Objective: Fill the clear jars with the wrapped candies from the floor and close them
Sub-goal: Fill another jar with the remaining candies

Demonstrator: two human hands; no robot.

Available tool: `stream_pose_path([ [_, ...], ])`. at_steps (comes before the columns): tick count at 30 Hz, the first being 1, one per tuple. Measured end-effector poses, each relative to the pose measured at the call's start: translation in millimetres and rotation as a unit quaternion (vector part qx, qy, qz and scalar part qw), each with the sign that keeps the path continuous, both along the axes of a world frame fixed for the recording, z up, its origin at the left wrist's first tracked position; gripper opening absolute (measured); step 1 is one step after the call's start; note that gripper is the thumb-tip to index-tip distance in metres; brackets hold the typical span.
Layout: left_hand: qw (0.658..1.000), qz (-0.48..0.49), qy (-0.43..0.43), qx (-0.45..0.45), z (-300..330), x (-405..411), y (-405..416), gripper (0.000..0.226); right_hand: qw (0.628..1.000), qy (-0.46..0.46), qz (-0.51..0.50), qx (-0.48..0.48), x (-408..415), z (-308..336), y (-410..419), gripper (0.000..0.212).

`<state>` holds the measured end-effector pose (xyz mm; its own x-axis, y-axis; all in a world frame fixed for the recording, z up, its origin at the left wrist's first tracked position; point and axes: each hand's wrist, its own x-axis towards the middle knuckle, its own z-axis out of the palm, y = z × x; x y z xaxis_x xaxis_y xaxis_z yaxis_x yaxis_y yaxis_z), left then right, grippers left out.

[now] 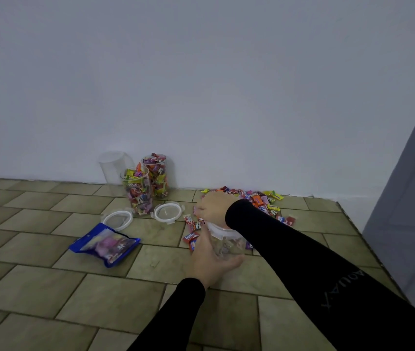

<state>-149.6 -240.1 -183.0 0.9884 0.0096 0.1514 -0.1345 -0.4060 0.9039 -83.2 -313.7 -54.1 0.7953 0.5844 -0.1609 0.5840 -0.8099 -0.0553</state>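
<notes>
Against the white wall, I see two clear jars packed with wrapped candies, one near jar and one far jar, both lidless, with an empty clear jar behind them on the left. Two white-rimmed lids lie flat on the tiled floor just in front. A blue candy bag lies nearer to me, to the left. Loose wrapped candies are heaped by the wall, partly hidden by my right sleeve. A grey door stands at right. My left hand grips a clear jar from the side, fingers curled round its wall. My right hand hovers over the pile beyond the jar's mouth; whether it holds candy, I cannot tell.
</notes>
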Motion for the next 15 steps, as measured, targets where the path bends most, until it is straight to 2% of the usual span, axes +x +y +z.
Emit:
stream_pose_path([
  [3, 1.000, -0.003, -0.003, 0.005, 1.6, -3.3, -0.4, 0.099, 0.998, -0.054, 0.027, 0.036, -3.8, -1.3, -1.5, 0.040],
  [7, 1.000, 0.002, 0.002, 0.003, 0.8, -2.9, 0.6, 0.102, 0.990, -0.067, 0.026, 0.125, -11.8, 5.7, -13.0, 0.045],
  [10, 1.000, 0.012, -0.003, 0.015, 1.2, -4.1, 0.9, 0.099, 0.975, -0.103, 0.029, 0.197, -30.1, 12.4, -31.4, 0.039],
  [15, 0.999, 0.019, -0.002, 0.033, -5.7, 2.0, -0.9, 0.079, 0.981, -0.188, -0.021, 0.036, -71.4, 16.5, -22.1, 0.035],
])
